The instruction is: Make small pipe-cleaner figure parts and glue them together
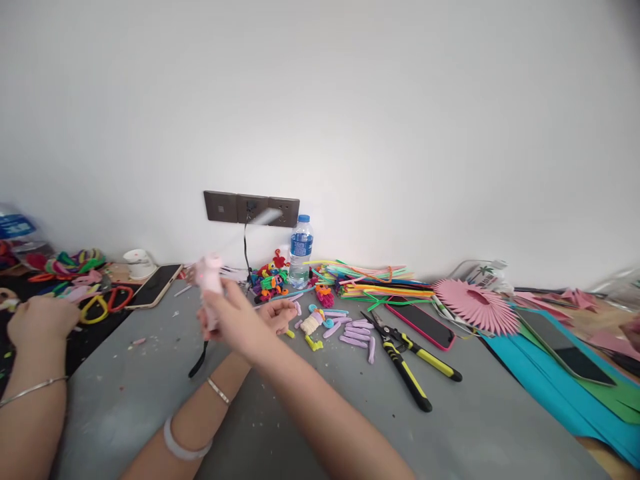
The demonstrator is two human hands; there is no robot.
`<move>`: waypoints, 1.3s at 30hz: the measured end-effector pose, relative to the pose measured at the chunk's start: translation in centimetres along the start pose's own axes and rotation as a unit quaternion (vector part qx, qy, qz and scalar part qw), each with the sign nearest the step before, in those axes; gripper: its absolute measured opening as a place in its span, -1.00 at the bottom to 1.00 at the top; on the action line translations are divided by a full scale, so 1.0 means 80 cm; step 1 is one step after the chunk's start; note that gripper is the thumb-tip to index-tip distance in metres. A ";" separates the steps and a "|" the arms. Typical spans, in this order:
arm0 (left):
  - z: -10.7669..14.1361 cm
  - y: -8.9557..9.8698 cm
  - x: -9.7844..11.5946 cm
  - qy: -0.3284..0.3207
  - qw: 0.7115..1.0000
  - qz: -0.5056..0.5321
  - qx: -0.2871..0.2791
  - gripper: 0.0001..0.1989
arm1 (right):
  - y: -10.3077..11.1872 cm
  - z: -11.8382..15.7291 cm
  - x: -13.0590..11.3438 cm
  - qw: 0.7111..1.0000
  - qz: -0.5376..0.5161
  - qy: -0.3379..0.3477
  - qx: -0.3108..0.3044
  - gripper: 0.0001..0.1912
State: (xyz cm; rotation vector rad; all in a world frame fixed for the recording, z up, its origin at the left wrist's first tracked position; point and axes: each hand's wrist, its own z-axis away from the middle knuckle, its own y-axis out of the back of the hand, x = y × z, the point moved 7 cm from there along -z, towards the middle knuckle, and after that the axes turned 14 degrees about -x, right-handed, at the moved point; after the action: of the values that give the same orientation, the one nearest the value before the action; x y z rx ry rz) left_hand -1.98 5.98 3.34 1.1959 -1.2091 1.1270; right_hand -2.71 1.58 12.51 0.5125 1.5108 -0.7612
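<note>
My right hand (230, 317) reaches across to the left and is wrapped round an upright pink tool (210, 283), which looks like a glue gun and is blurred. Behind it, my left hand (277, 316) is partly hidden, its fingers curled together; what they hold, if anything, is too small to tell. To its right lie a small cream-coloured figure (313, 323) with blue pieces beside it, a yellow-green piece (314, 343) and several short lilac pieces (356, 337). Pliers (404, 357) with yellow and black handles lie open farther right.
A water bottle (301, 252) stands by the wall, near colourful fuzzy figures (270, 280) and pipe cleaners (385, 287). Phones, a pink paper fan (477, 305) and blue sheets (560, 390) lie right. Another person's hand (43, 327) is left, near scissors (107, 305).
</note>
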 end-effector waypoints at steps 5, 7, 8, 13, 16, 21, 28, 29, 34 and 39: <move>0.003 -0.034 0.001 -0.009 0.968 0.110 -0.227 -0.73 | -0.053 -0.058 0.053 0.906 0.409 -0.100 -0.036 -0.20; 0.001 -0.032 -0.002 -0.002 0.966 0.127 -0.225 -0.77 | -0.059 -0.073 0.077 0.865 0.482 -0.136 -0.017 -0.09; -0.001 -0.031 -0.004 0.002 0.966 0.130 -0.222 -0.77 | -0.060 -0.079 0.087 0.851 0.504 -0.148 -0.009 -0.08; -0.011 -0.024 -0.012 0.002 0.970 0.148 -0.190 -0.71 | -0.051 -0.089 0.109 0.819 0.558 -0.134 0.021 -0.29; -0.014 -0.022 -0.013 -0.002 0.971 0.162 -0.177 -0.69 | -0.047 -0.075 0.097 0.798 0.597 -0.083 0.024 -0.36; -0.017 -0.014 -0.010 -0.005 0.970 0.195 -0.145 -0.67 | -0.048 -0.011 0.052 0.776 0.625 0.058 0.060 -0.68; -0.029 0.005 -0.016 -0.007 0.966 0.245 -0.084 -0.66 | 0.033 0.097 0.029 0.839 0.520 0.114 0.112 -0.98; -0.030 0.007 -0.015 -0.010 0.965 0.249 -0.082 -0.65 | 0.055 0.105 0.032 0.845 0.510 0.097 0.128 -0.96; -0.027 0.016 -0.008 -0.022 0.962 0.262 -0.068 -0.65 | 0.161 0.123 0.043 0.837 0.510 -0.014 0.198 -0.91; -0.028 0.017 -0.006 -0.025 0.961 0.270 -0.061 -0.64 | 0.223 0.122 0.037 0.834 0.494 -0.102 0.222 -0.89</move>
State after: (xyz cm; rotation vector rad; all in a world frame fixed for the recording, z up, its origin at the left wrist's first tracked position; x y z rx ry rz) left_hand -3.24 8.32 2.91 0.8201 -1.6787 1.3952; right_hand 16.60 6.23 7.08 1.3765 0.6693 -0.2980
